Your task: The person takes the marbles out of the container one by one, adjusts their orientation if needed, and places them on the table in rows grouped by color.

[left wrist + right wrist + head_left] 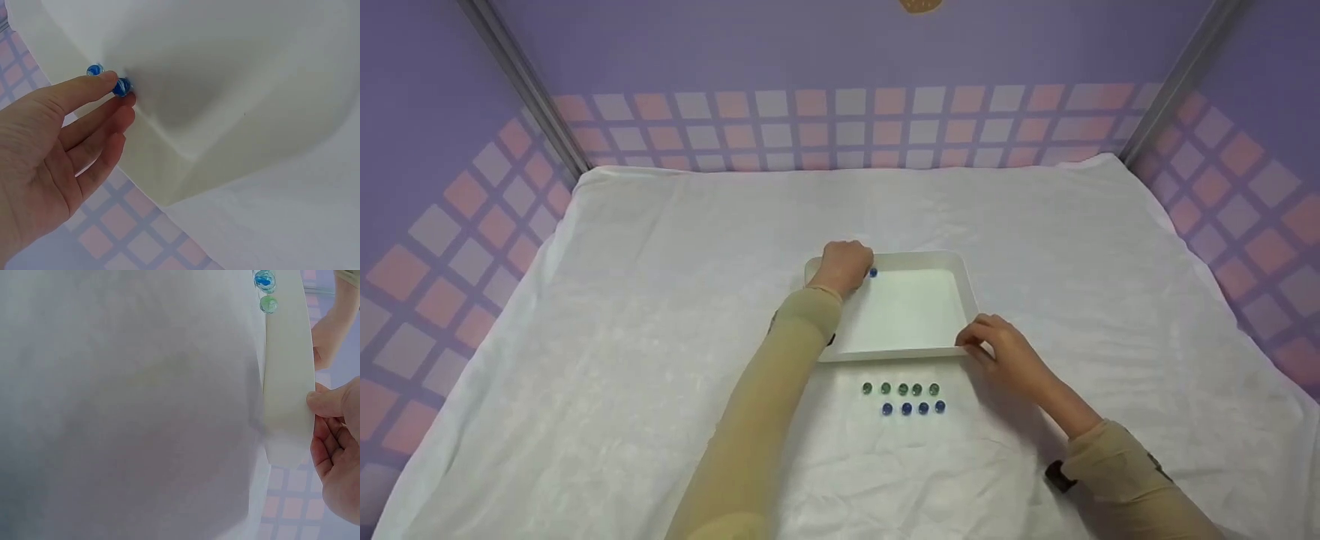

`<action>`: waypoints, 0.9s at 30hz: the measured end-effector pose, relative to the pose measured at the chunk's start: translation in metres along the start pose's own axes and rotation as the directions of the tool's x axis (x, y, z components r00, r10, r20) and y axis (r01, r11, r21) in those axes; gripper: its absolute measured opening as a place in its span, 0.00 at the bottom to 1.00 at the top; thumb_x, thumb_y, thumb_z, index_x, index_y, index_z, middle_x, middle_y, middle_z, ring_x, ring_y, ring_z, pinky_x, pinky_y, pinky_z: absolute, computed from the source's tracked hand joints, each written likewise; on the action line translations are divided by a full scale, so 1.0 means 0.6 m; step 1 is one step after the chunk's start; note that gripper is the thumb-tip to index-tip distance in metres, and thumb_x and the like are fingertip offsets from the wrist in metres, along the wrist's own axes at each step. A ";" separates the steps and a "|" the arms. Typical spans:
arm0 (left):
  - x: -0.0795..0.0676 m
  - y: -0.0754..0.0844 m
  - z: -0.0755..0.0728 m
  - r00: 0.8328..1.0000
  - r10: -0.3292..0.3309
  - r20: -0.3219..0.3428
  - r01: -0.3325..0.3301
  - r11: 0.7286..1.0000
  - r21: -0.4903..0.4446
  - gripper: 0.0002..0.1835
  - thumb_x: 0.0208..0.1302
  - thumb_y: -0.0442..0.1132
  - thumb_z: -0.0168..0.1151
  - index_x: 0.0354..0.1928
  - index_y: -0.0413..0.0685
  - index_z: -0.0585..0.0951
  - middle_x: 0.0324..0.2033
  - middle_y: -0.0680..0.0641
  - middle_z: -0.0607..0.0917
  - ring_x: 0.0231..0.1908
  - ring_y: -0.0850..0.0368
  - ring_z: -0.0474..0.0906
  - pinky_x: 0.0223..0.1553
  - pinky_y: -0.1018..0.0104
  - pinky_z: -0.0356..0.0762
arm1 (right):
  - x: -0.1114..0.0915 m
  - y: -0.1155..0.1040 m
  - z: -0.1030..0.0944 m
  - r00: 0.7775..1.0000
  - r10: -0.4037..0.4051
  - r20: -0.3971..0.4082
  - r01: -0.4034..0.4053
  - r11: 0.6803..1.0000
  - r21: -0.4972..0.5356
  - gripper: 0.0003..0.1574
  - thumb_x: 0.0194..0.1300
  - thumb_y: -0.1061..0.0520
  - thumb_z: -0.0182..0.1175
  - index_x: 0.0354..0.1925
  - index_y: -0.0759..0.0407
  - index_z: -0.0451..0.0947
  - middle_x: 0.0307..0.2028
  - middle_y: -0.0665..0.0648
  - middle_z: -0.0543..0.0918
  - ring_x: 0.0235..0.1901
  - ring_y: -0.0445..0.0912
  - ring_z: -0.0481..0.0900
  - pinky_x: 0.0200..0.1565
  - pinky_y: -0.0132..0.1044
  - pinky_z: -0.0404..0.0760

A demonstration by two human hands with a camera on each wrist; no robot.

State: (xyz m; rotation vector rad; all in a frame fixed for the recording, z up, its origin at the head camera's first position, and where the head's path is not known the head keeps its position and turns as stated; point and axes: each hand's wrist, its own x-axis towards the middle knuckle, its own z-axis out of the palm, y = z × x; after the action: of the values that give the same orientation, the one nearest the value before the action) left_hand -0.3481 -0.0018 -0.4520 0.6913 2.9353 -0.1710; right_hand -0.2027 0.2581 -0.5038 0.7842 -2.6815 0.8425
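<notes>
A shallow white tray (907,307) lies on the white cloth. My left hand (844,266) reaches into its far left corner. In the left wrist view, the thumb and fingertips pinch a blue marble (121,86) close to the tray wall. Just past the thumb, a second blue marble (95,70) sits along that wall; the head view shows one blue marble (873,272) beside the hand. At the near right corner, my right hand (997,349) grips the tray's rim, its thumb (323,402) on the outer side.
In front of the tray lie a row of several green marbles (902,389) and, nearer me, a row of several blue marbles (907,409). White cloth (660,300) spreads all round. Purple walls with pink and white checks (847,127) enclose the back and sides.
</notes>
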 end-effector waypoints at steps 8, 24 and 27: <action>0.000 0.002 0.003 1.000 -0.015 0.026 0.014 0.999 0.036 0.10 0.65 0.29 0.60 0.46 0.43 0.85 0.43 0.44 0.89 0.36 0.54 0.77 0.49 0.50 0.83 | 0.000 -0.001 -0.002 1.000 -0.012 0.008 0.012 1.000 -0.009 0.07 0.61 0.69 0.65 0.35 0.59 0.83 0.34 0.53 0.81 0.39 0.47 0.78 0.43 0.41 0.81; -0.008 -0.007 0.007 1.000 -0.007 -0.005 0.007 1.000 -0.022 0.09 0.69 0.29 0.56 0.42 0.40 0.85 0.43 0.41 0.88 0.42 0.48 0.84 0.48 0.50 0.83 | 0.000 0.001 -0.001 1.000 -0.017 -0.005 0.017 1.000 -0.008 0.07 0.61 0.69 0.65 0.34 0.58 0.82 0.34 0.53 0.81 0.38 0.46 0.78 0.42 0.39 0.80; -0.008 -0.008 0.009 1.000 -0.003 -0.013 0.003 1.000 -0.017 0.09 0.69 0.29 0.56 0.43 0.40 0.85 0.43 0.41 0.88 0.43 0.47 0.85 0.48 0.50 0.83 | -0.001 0.001 -0.001 1.000 -0.016 -0.005 0.016 1.000 -0.010 0.07 0.61 0.69 0.65 0.34 0.58 0.82 0.34 0.53 0.81 0.38 0.46 0.78 0.42 0.40 0.80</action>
State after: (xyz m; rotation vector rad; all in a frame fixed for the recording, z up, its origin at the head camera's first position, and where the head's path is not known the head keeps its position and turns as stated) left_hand -0.3453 -0.0089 -0.4563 0.6880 2.9467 -0.1418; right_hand -0.2026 0.2591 -0.5035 0.7995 -2.6687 0.8257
